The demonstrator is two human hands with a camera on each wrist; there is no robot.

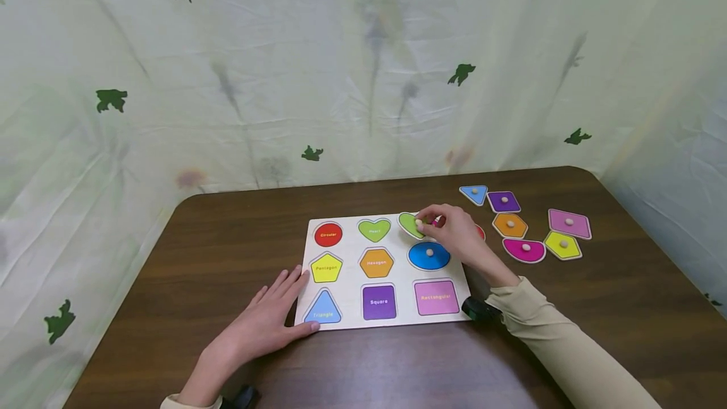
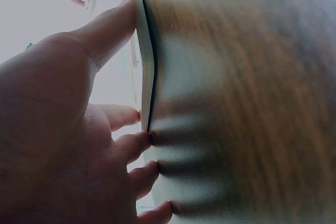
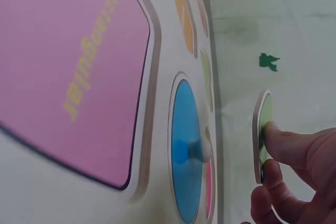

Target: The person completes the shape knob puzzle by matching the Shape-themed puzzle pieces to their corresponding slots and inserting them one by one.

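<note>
A white shape puzzle board [image 1: 349,273] lies on the brown table, with printed recesses such as Heart, Hexagon and Square. My right hand [image 1: 451,232] pinches a green knobbed puzzle piece [image 1: 407,223] above the board's far right corner. In the right wrist view the green piece [image 3: 266,109] is tilted on edge and clear of the board; the fingers partly hide it. A blue oval piece [image 1: 419,256] with a knob sits in its recess just below. At the board's left edge rests my left hand [image 1: 272,317], fingers extended, thumb at the near corner.
Right of the board lie loose knobbed pieces: a blue triangle [image 1: 469,195], purple square [image 1: 498,206], orange hexagon [image 1: 502,227], magenta semicircle [image 1: 514,251], yellow pentagon [image 1: 553,242] and pink rectangle [image 1: 580,226]. A red piece [image 1: 481,231] is partly behind the right hand. A leaf-patterned curtain [image 1: 341,81] hangs behind.
</note>
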